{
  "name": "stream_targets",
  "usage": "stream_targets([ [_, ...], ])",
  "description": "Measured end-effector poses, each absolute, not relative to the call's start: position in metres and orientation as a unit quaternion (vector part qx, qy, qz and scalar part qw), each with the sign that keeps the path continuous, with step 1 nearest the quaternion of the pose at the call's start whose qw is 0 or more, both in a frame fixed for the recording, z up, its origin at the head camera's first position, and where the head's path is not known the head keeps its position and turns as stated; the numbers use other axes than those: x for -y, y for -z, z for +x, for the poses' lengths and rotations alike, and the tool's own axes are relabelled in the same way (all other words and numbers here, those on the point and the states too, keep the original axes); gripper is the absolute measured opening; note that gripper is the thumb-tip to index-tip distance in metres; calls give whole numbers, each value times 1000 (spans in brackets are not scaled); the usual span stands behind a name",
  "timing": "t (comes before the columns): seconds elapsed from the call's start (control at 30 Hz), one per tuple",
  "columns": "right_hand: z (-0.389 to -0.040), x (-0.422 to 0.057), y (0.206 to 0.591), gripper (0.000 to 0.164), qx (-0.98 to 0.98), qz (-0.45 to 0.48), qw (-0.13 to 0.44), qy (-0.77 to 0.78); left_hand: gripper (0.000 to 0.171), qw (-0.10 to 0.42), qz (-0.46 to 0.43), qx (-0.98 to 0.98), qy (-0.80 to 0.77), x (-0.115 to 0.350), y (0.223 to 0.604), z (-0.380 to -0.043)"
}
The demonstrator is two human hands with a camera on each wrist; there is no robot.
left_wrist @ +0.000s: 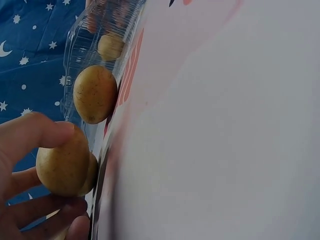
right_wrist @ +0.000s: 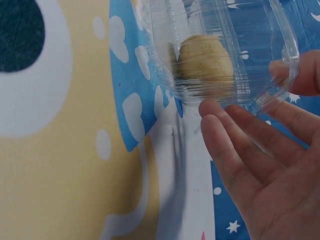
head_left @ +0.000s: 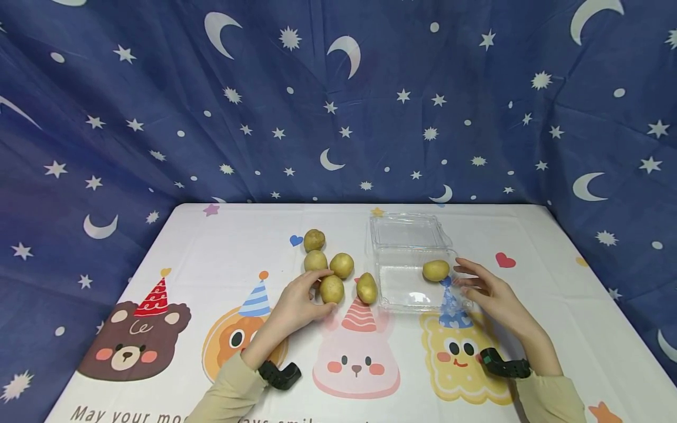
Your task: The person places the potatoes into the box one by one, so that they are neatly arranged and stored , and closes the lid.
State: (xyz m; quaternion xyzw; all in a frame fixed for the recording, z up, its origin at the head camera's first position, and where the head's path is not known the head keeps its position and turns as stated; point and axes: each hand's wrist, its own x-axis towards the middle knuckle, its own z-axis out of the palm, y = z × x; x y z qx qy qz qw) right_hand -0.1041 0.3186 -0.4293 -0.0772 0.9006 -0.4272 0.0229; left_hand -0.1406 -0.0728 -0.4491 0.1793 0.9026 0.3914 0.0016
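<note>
You're apparently loading: left hand (head_left: 298,301) pinching a potato (head_left: 332,289), right hand (head_left: 493,298) spread at the clear container (head_left: 398,286), so next carry the potato over.

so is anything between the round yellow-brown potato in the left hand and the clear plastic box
Yes: one oval yellow-brown potato lies directly between the held potato and the box, near its left wall.

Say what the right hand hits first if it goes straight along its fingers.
The right hand would meet the right side of the clear plastic box, then probably the potato inside. It's already at or very near that side; exact contact is unclear.
</note>
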Motion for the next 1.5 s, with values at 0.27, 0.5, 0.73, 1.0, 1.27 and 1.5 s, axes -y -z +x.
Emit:
stream_targets([
  [0.27,-104,-319,429,58,-901,-74,25,427,61,-3,183,-903,-388,70,446,-139],
  [0.5,-105,-319,430,58,-899,-78,25,431,61,-10,184,-901,-393,68,441,-135],
  [0.73,-106,-320,430,58,-896,-77,31,437,61,-4,183,-894,-409,63,434,-134],
  [1.0,-106,-320,431,58,-896,-74,31,436,61,-15,209,-887,-412,51,424,-139],
  [1.27,-107,-320,432,58,-896,-74,30,437,60,-19,231,-880,-414,40,414,-143],
  [1.5,-107,-320,433,58,-897,-68,34,436,61,-21,250,-879,-406,30,409,-147],
])
